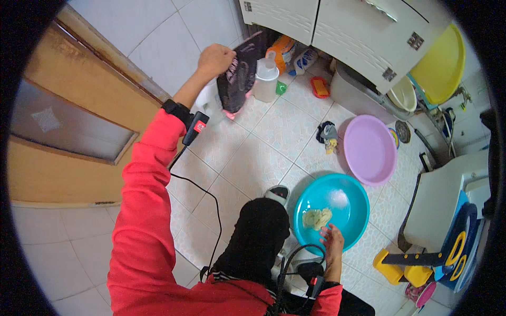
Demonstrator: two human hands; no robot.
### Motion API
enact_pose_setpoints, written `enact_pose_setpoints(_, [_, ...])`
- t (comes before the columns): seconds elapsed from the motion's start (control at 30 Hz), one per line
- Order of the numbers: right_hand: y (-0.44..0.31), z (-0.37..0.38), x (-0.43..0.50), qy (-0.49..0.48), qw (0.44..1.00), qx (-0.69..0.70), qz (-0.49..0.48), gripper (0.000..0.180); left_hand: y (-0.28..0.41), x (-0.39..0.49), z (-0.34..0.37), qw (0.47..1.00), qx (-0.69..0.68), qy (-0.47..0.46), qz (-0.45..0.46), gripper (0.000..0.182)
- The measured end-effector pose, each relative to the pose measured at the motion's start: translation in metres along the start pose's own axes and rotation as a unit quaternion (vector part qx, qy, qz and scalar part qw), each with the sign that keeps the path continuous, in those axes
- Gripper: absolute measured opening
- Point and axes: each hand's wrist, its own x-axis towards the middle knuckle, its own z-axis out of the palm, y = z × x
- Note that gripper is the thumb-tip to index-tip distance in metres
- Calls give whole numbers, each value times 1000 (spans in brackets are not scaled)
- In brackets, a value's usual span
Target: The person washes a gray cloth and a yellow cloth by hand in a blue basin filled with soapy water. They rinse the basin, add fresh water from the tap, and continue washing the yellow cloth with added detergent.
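My left hand (215,60) reaches out to the far left, its fingers closed on the edge of a black bag (238,81) with pink lettering. The bag hangs upright beside a lidded plastic container (265,85). Behind and below the bag, a whitish container (208,100) is partly hidden. My right hand (334,239) is over the near rim of a teal plastic basin (355,233), fingers apart and holding nothing. A crumpled pale yellow cloth (317,218) lies in the basin, just beyond my fingertips.
A lilac basin (370,150) stands past the teal one, near a small heap of cloths (328,134). An orange sponge in a red dish (320,87) sits by the white cabinet (355,43). On the right are a white appliance (435,205) and a blue-and-yellow folding stool (454,245). A cable (218,209) runs from my left wrist.
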Motion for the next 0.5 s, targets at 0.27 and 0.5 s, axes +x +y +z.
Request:
enact_pose_setpoints(0.27, [4, 13, 22, 26, 999, -23, 39, 40, -76, 86, -4, 988, 51, 101, -106, 29])
enact_pose_setpoints(0.5, [-1, 17, 34, 46, 998, -21, 32, 37, -100, 125, 34, 977, 64, 94, -180, 29])
